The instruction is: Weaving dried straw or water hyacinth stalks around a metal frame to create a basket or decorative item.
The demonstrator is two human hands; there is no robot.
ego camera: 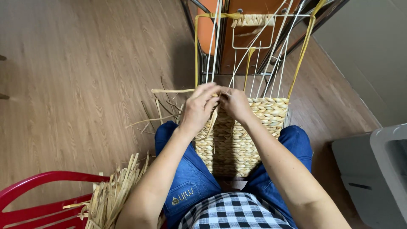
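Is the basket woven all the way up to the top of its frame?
No, the woven straw basket reaches only to where both hands work; above it the white wire frame stands mostly bare.

Seen from above, a seated person's two hands meet at the top edge of a half-woven straw basket held between knees in blue jeans. The left hand and right hand touch each other, fingers pinched on a pale straw strand that runs out to the left. Thin white wire uprights rise from the weave to the far side, edged with yellow strips. A bundle of dry straw lies on a red plastic chair at near left. Loose straw bits lie on the wooden floor. A grey box sits at right.
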